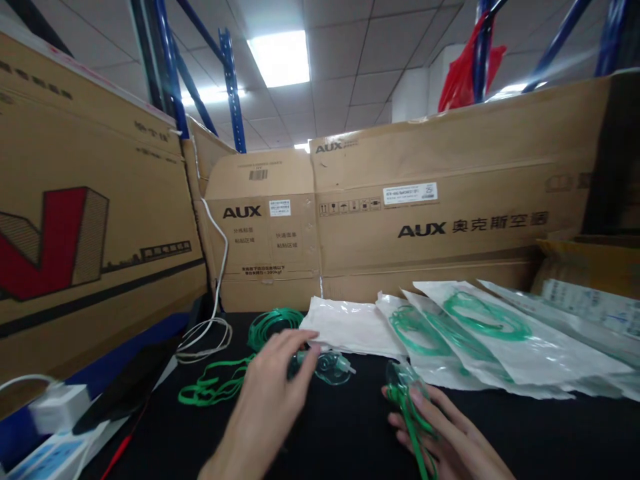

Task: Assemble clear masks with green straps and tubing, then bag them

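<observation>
My left hand (273, 390) reaches over the black tabletop (350, 427), fingers spread, its fingertips touching a clear plastic mask (331, 367) that lies on the table. Behind that hand sit a coil of green tubing (273, 325) and a loose green strap (213, 387). My right hand (450, 440) holds a second clear mask with green tubing (407, 400) running down across the palm.
Sealed white pouches with green tubing (475, 333) fan out along the right. An empty white pouch (350, 323) lies in the middle. Large brown AUX cartons (425, 220) wall the back and left. A white cable (210, 333) and power strip (55, 433) sit at left.
</observation>
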A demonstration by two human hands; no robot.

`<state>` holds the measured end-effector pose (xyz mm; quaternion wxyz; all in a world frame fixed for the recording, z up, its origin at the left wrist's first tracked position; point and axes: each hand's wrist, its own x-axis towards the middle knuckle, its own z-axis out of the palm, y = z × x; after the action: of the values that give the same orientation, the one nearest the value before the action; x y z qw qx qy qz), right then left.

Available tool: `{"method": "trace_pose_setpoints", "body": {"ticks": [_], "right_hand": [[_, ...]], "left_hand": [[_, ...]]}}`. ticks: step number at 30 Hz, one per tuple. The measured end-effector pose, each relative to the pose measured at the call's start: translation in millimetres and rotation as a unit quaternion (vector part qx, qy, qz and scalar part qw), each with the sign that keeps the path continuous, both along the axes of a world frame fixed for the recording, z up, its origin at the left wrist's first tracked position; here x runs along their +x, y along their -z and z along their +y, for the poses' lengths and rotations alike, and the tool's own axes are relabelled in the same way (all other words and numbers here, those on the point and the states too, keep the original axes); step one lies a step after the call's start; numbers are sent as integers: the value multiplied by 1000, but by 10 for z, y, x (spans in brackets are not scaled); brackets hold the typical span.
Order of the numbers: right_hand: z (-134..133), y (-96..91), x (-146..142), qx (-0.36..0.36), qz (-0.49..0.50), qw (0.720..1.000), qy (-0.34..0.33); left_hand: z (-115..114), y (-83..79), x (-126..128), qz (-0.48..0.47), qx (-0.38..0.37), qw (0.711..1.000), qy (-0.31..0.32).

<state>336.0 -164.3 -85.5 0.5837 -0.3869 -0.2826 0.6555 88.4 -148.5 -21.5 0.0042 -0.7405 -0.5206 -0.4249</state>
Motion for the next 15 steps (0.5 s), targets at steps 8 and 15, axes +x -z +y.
{"method": "trace_pose_setpoints", "body": {"ticks": [8,15], "right_hand": [[-43,-40,-56,-7,7,999,-31],[-102,-69,-91,13,1,998,-55]], "left_hand": [[1055,-258,-593,172,-262,946,-88],[1245,73,-704,145,-250,955,-67]]}}
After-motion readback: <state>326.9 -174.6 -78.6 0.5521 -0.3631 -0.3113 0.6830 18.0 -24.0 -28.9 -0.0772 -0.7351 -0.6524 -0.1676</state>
